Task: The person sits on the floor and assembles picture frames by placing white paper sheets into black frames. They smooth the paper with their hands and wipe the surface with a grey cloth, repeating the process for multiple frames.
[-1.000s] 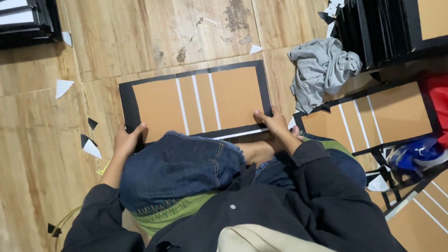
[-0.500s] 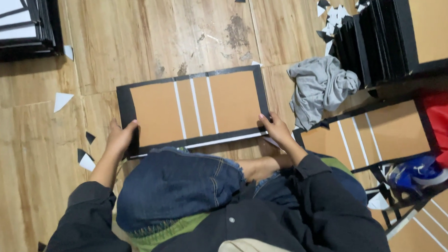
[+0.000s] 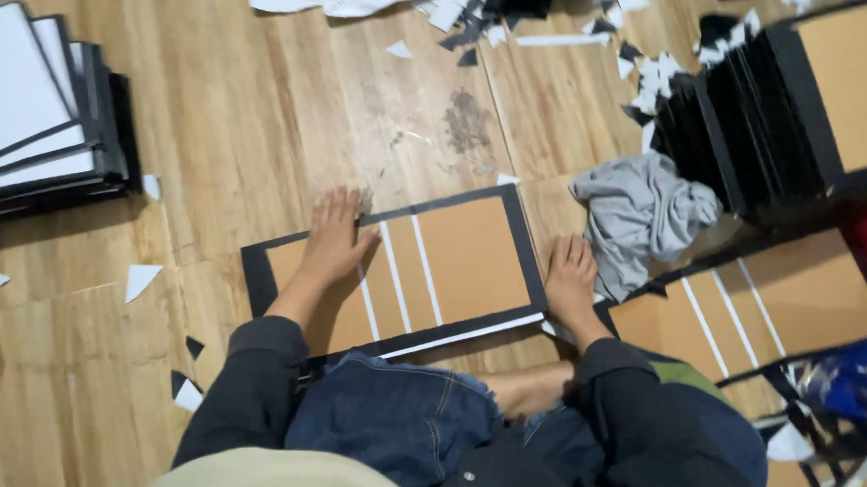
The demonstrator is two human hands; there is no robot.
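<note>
A flat brown cardboard panel (image 3: 467, 259) with a black border and white stripes lies on the wooden floor in front of my knees. My left hand (image 3: 336, 238) rests flat on its left part, fingers spread, pressing the brown surface. My right hand (image 3: 572, 277) lies flat on the floor just beyond the panel's right edge, beside a crumpled grey cloth (image 3: 641, 217). Neither hand holds anything. My legs in blue jeans fill the bottom of the view.
A stack of white and black boards (image 3: 44, 115) lies at the left. Black-edged panels (image 3: 794, 112) stand at the upper right, and another striped brown panel (image 3: 739, 312) lies at the right. Paper scraps (image 3: 139, 279) litter the floor.
Both hands left the panel's near edge. My left hand moved up onto the panel's face; my right hand moved to the floor beside its right edge. The view moved closer.
</note>
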